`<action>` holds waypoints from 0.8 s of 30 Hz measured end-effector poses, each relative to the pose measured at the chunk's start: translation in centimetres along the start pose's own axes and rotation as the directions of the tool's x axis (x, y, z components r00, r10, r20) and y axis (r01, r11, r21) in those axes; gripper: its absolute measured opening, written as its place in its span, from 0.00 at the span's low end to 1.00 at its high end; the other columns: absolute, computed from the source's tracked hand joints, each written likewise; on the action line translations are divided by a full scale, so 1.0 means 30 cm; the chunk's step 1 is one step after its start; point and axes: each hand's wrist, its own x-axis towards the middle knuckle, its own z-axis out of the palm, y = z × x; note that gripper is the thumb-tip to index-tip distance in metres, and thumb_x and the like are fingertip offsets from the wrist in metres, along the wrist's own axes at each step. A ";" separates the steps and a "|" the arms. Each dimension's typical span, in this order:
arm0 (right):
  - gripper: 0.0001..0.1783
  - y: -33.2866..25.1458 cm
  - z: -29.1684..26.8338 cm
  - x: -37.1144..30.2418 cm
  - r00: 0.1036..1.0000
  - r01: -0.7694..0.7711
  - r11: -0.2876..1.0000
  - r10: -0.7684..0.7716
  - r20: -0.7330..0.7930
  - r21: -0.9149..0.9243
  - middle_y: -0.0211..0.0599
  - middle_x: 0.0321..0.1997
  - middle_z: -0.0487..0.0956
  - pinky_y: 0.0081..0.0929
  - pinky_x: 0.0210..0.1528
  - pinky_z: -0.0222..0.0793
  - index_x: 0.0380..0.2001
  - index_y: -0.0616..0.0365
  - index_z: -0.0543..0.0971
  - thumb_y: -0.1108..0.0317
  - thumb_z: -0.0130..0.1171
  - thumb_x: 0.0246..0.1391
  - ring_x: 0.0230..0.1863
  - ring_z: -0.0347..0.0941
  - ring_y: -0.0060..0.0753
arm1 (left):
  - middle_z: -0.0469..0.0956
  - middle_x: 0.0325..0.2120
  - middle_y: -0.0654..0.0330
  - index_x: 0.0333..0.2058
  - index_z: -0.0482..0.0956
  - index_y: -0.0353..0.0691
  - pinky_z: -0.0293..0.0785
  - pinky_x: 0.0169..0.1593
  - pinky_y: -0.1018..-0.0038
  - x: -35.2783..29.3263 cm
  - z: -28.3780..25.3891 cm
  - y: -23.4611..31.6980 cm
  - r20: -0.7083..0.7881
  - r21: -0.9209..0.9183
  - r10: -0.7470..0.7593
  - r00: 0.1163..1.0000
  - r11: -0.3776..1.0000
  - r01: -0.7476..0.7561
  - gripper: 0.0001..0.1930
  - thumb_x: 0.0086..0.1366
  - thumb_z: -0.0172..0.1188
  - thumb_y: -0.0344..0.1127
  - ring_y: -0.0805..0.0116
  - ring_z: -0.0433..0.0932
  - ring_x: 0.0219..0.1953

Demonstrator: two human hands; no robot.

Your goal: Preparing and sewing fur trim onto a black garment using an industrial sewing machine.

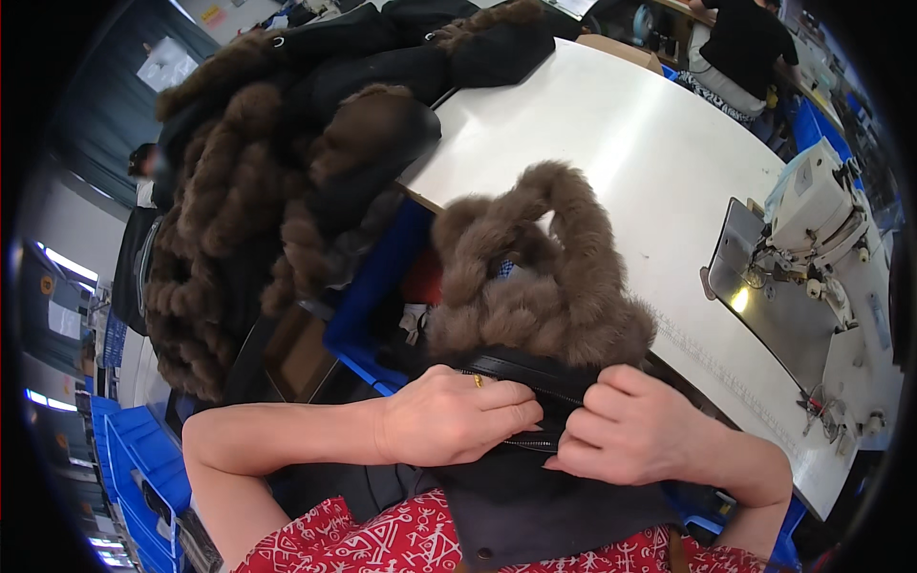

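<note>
A black jacket (497,477) with a thick brown fur trim (587,258) lies across my lap and up onto the table's near edge. My left hand (468,415) is closed on the black cloth beside a zipper (530,443), a gold ring on one finger. Close by on the right, my right hand (626,425) grips the same jacket, fingers curled in. The zipper's teeth run through the gap between both hands. Fingertips on both sides are partly tucked under the cloth.
Several black coats with brown fur (239,181) are heaped at the left. A sewing machine (812,210) stands on the white table (611,105) at right. Blue bins (143,468) sit at lower left, and a blue tray (368,320) is beside the fur. Another person (745,53) works at far right.
</note>
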 end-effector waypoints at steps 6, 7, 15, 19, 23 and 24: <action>0.08 -0.137 0.135 -0.099 0.959 -0.225 0.968 0.240 -0.150 0.111 0.23 0.28 0.72 0.22 0.33 0.63 0.25 0.51 0.77 0.61 0.65 0.48 0.28 0.67 0.23 | 0.80 0.29 0.58 0.34 0.82 0.36 0.75 0.25 0.73 -0.034 0.064 -0.017 -0.023 -0.186 -0.157 0.987 0.971 0.150 0.06 0.57 0.66 0.29 0.62 0.80 0.26; 0.08 -0.139 0.157 -0.119 0.956 -0.237 0.964 0.253 -0.148 0.116 0.23 0.28 0.72 0.22 0.33 0.63 0.25 0.51 0.77 0.61 0.65 0.48 0.28 0.67 0.23 | 0.80 0.29 0.58 0.34 0.82 0.36 0.75 0.25 0.73 -0.037 0.082 -0.020 -0.012 -0.194 -0.154 0.988 0.970 0.148 0.06 0.57 0.66 0.29 0.62 0.80 0.26; 0.12 -0.153 0.246 -0.216 0.864 -0.425 0.810 0.496 -0.085 0.405 0.24 0.26 0.75 0.24 0.31 0.64 0.37 0.51 0.82 0.61 0.68 0.50 0.25 0.70 0.27 | 0.83 0.31 0.55 0.34 0.82 0.33 0.77 0.36 0.75 -0.101 0.216 -0.040 0.043 -0.603 -0.561 0.827 0.645 0.469 0.04 0.60 0.65 0.26 0.65 0.82 0.31; 0.15 -0.126 0.230 -0.169 0.834 -0.471 0.786 0.545 -0.087 0.400 0.25 0.25 0.75 0.26 0.30 0.64 0.40 0.49 0.81 0.57 0.68 0.50 0.27 0.73 0.29 | 0.83 0.31 0.54 0.34 0.81 0.34 0.77 0.34 0.74 -0.089 0.223 -0.041 -0.117 -0.525 -0.353 0.928 0.815 0.244 0.06 0.57 0.67 0.25 0.62 0.83 0.31; 0.13 -0.116 0.184 -0.109 0.866 -0.497 0.863 0.485 0.126 0.091 0.27 0.23 0.71 0.26 0.31 0.63 0.29 0.50 0.77 0.54 0.65 0.51 0.27 0.72 0.30 | 0.83 0.31 0.56 0.33 0.81 0.37 0.78 0.32 0.73 -0.071 0.215 -0.033 -0.190 -0.340 -0.206 0.960 0.931 0.133 0.09 0.52 0.70 0.25 0.60 0.83 0.29; 0.13 -0.108 0.170 -0.087 0.863 -0.467 0.884 0.459 0.208 -0.012 0.27 0.23 0.70 0.25 0.31 0.62 0.28 0.50 0.76 0.55 0.64 0.51 0.28 0.71 0.29 | 0.83 0.31 0.56 0.33 0.81 0.36 0.78 0.33 0.73 -0.065 0.213 -0.028 -0.209 -0.317 -0.201 0.957 0.940 0.128 0.09 0.52 0.70 0.25 0.60 0.83 0.30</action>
